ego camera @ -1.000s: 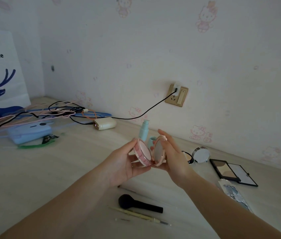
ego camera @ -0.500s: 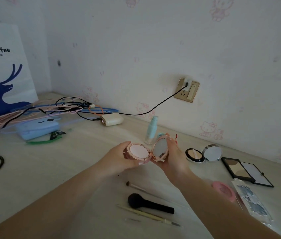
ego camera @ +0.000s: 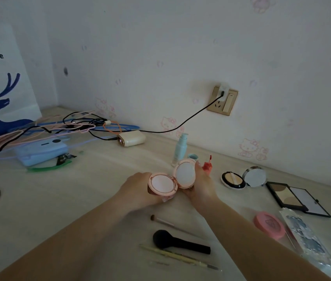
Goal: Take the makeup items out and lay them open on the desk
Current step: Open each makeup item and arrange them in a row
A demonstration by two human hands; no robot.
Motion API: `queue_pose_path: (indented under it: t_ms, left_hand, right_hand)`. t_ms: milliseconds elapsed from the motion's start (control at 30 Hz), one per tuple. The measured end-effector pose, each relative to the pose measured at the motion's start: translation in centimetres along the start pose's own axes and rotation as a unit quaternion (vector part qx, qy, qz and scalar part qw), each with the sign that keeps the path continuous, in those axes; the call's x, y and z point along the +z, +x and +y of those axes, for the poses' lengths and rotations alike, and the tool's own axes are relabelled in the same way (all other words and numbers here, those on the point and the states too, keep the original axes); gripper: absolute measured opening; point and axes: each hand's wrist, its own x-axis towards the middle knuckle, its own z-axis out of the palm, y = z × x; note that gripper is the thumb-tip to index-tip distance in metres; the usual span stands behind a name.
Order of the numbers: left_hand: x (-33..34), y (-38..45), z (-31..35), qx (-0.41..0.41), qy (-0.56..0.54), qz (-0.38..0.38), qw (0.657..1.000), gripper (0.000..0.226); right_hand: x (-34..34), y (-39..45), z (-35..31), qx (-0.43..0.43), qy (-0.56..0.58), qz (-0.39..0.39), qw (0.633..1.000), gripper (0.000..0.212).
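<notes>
Both your forearms reach forward over the desk (ego camera: 39,199) and converge at its centre. Your left hand (ego camera: 138,191) cups the base of the pink compact (ego camera: 162,184), fingers curled around its side wall, pan facing up. Your right hand (ego camera: 202,185) grips the hinged lid (ego camera: 184,173), fingers wrapped behind it, one fingertip showing above its rim. The lid stands tilted back from the base, so the compact is open. Whether the compact touches the desk or sits just above it cannot be determined.

Beyond the compact stand a pale blue bottle (ego camera: 181,148) and a red lip gloss (ego camera: 206,164). To your right lie an open round powder case (ego camera: 234,180) and an open black palette (ego camera: 294,197). Near your forearms lies a black brush (ego camera: 177,241); just right of your right forearm sits a pink round case (ego camera: 269,225).
</notes>
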Motion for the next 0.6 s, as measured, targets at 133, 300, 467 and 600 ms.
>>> queue_pose_path:
  t_ms: [133,300,467,600]
  left_hand:
    - [0.9,1.1,-1.0,-0.030,0.058,0.009,0.998,0.055]
    - [1.3,2.1,-1.7,-0.065,0.078,0.008,0.995,0.068]
    - [1.3,2.2,-1.9,-0.060,0.086,0.004,0.994,0.070]
    - [1.4,2.1,-1.7,-0.052,0.101,0.010,0.993,0.078]
  right_hand:
    - [0.4,0.2,-0.4,-0.011,-0.048,-0.007,0.999,0.017]
    - [-0.2,1.7,0.1,-0.019,-0.150,-0.006,0.989,0.029]
    - [-0.5,1.9,-0.1,-0.004,-0.146,-0.003,0.989,0.016]
    - [-0.1,1.4,-0.6,0.009,-0.120,-0.008,0.993,0.013]
